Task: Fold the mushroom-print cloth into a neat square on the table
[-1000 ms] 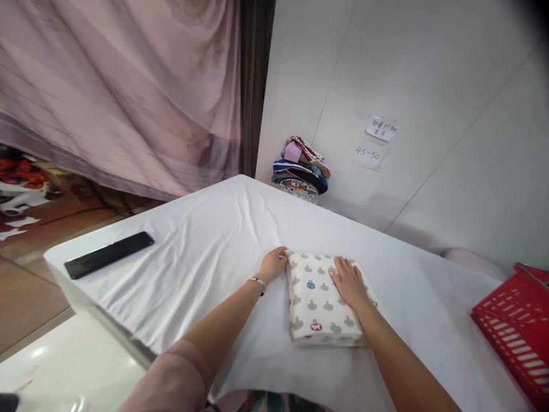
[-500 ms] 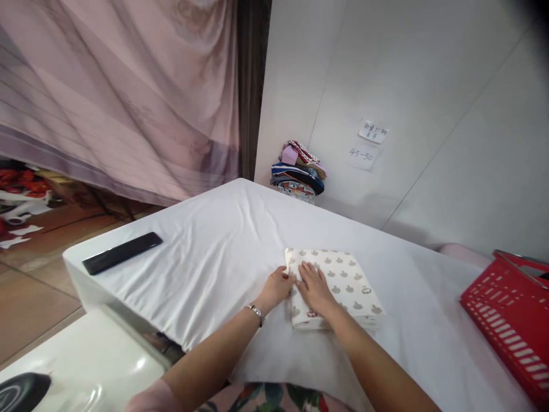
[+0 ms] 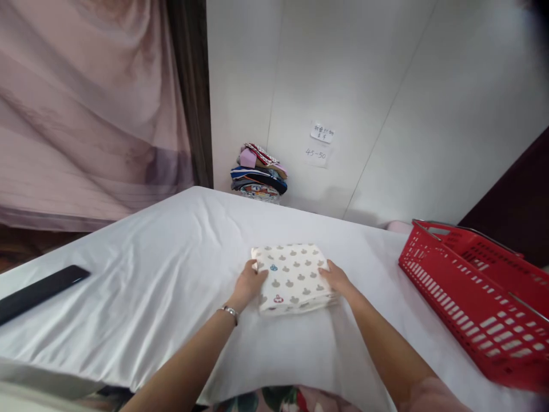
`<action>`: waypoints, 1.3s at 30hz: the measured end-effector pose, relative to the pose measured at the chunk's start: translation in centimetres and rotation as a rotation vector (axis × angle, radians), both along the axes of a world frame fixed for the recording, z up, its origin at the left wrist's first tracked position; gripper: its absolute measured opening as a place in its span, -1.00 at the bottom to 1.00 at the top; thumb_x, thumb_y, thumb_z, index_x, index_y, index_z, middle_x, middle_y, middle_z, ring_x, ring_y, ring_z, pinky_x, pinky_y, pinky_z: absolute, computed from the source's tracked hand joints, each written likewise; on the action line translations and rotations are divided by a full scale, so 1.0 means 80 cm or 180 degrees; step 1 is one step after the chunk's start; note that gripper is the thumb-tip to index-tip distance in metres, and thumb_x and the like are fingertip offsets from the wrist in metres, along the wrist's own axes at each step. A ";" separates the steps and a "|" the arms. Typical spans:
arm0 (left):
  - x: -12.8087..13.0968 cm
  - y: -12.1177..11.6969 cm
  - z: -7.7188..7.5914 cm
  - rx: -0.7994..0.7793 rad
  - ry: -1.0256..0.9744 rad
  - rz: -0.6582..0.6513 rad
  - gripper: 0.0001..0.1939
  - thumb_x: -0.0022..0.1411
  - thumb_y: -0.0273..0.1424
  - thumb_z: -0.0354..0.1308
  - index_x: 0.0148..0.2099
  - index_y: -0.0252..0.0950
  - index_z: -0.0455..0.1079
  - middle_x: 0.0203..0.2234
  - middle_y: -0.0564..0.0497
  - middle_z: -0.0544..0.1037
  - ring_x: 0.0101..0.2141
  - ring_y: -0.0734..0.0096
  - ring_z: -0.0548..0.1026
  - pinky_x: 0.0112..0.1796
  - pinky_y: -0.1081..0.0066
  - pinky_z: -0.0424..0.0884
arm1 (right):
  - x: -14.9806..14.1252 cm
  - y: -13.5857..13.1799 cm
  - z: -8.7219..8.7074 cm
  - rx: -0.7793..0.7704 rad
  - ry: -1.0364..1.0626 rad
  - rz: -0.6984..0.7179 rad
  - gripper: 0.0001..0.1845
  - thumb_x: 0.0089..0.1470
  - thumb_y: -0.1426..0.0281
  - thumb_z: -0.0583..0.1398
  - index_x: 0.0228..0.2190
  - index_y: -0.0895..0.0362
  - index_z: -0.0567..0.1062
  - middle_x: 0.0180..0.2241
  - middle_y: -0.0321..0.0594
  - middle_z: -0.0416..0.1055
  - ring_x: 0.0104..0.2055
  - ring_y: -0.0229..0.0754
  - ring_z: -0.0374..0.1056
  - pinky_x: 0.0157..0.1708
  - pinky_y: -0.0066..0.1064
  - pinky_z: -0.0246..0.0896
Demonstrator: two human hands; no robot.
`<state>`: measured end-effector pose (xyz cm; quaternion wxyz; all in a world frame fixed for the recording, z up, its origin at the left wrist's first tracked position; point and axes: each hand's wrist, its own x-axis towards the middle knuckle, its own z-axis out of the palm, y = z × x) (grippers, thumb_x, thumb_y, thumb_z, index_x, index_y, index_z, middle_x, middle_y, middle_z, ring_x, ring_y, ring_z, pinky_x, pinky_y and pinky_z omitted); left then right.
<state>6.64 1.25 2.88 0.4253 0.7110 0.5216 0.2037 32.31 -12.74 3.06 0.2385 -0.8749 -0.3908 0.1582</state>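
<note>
A folded white cloth (image 3: 295, 277) printed with small grey mushroom-like shapes, plus a blue and a red one, lies as a thick square pad on the white-covered table (image 3: 180, 274). My left hand (image 3: 249, 281) grips its left edge, thumb on top and the other fingers at the side. At the right edge, my right hand (image 3: 337, 278) holds it the same way, its fingertips partly hidden. A bracelet circles my left wrist.
A red plastic basket (image 3: 467, 292) with metal handles stands on the right of the table. Far left lies a black phone-like slab (image 3: 40, 293). Behind the table's far edge rises a stack of folded fabrics (image 3: 259, 174), beside a white wall with handwritten paper notes (image 3: 316, 153).
My right hand has slid from the cloth's top to its right edge. My left hand still holds the left edge. The view has turned right, showing more of the basket.
</note>
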 end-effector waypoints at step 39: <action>-0.006 -0.082 -0.001 0.2641 0.0459 -0.2479 -0.34 0.16 -0.05 0.04 0.22 -0.27 0.11 0.16 -0.17 0.21 0.17 0.12 0.14 0.13 0.06 0.07 | -0.132 -0.033 -0.022 0.1483 0.4050 -0.0217 -0.73 0.00 0.26 0.21 -0.36 0.24 0.45 -0.40 -0.11 0.48 -0.45 -0.21 0.40 -0.43 -0.35 0.36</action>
